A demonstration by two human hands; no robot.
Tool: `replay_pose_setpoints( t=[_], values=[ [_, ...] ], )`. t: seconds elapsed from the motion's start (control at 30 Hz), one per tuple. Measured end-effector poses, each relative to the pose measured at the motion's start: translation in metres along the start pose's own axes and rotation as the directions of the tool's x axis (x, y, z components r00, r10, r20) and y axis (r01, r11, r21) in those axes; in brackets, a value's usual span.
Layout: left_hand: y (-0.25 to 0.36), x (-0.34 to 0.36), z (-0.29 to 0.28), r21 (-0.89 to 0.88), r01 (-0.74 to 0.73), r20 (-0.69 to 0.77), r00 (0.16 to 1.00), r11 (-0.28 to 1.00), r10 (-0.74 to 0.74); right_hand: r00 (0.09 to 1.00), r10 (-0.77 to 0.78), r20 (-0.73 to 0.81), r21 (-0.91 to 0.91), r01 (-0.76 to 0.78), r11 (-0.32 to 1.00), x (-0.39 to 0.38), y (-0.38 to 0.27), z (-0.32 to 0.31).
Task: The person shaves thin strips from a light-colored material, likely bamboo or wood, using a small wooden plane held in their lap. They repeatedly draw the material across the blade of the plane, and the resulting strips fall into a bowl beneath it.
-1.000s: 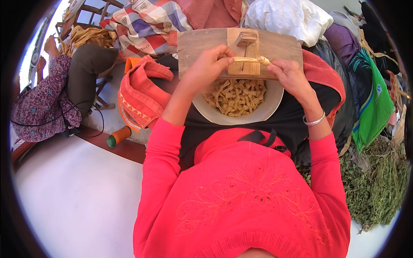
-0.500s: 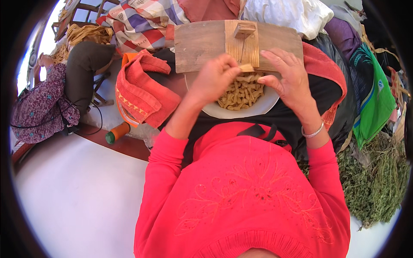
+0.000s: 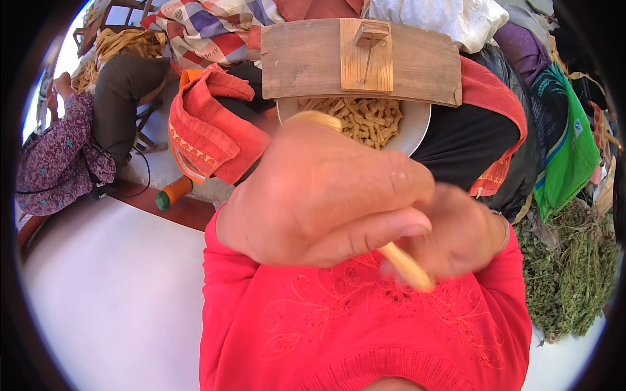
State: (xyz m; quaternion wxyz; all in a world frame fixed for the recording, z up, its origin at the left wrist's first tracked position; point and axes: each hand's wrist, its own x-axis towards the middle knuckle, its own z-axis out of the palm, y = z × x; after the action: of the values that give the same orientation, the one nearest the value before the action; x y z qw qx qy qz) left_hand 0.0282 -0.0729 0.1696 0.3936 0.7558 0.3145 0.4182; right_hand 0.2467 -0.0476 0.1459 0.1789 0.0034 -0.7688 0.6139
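Note:
My left hand is raised close to the camera, its fingers closed around a pale yellow strip. One end of the strip slants out below the thumb; a similar yellow piece shows above the back of the hand. Just behind and to the right, my right hand is smeared by motion near the strip, its fingers partly hidden. Beyond them a white bowl on my lap holds many short yellow-brown pieces. Across its far side lies a wooden board with a lighter panel and a small block.
Red towels flank my lap. Left are an orange roll with a green end, a dark cushion-like shape and another person's patterned sleeve. Right lie a green bag and dried plants. Checked cloth lies behind.
Both hands have come from over the bowl toward my chest and the camera. The yellow strip has come along in my left hand. The board appears slightly higher in view.

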Motion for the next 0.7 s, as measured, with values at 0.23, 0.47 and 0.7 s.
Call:
replay_pose_setpoints(
  t=[0.23,0.47,0.7],
  values=[
    [-0.082,-0.018,0.066,-0.671,0.364,-0.061,0.842,0.646,-0.537,0.568,0.458,-0.684,0.440,-0.179,0.880,0.009,0.075,-0.010],
    [-0.123,-0.023,0.097,-0.877,0.348,-0.006,0.682,0.332,-0.731,0.584,0.045,-0.811,-0.402,-0.612,0.681,-0.003,0.130,-0.005],
    [-0.148,-0.042,0.102,-0.304,0.566,-0.150,0.766,0.766,-0.625,0.682,0.229,-0.694,-0.549,-0.708,0.444,-0.015,0.122,-0.013]
  ],
)
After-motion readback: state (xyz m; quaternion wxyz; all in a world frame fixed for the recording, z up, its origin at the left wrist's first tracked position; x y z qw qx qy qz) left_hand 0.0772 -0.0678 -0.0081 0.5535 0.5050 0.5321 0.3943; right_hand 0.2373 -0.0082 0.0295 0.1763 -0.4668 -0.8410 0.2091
